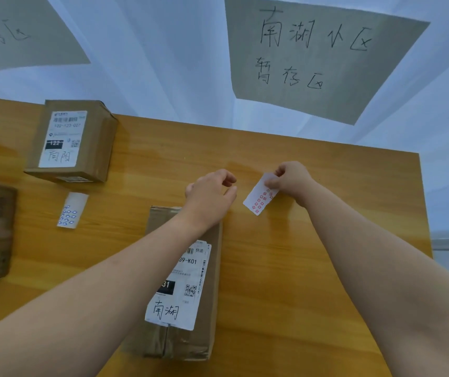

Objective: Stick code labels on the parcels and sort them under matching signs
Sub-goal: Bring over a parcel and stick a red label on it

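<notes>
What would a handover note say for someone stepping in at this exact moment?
Right hand pinches the red label sheet above the table.
Left hand hovers beside it, fingers curled; whether it holds a sticker is unclear.
Near parcel, marked 南湖, lies under the left forearm; no red sticker shows on it.
Blue label sheet and another parcel lie back left.
Left: label the near parcel, then probably move it under the 南湖 sign.
</notes>
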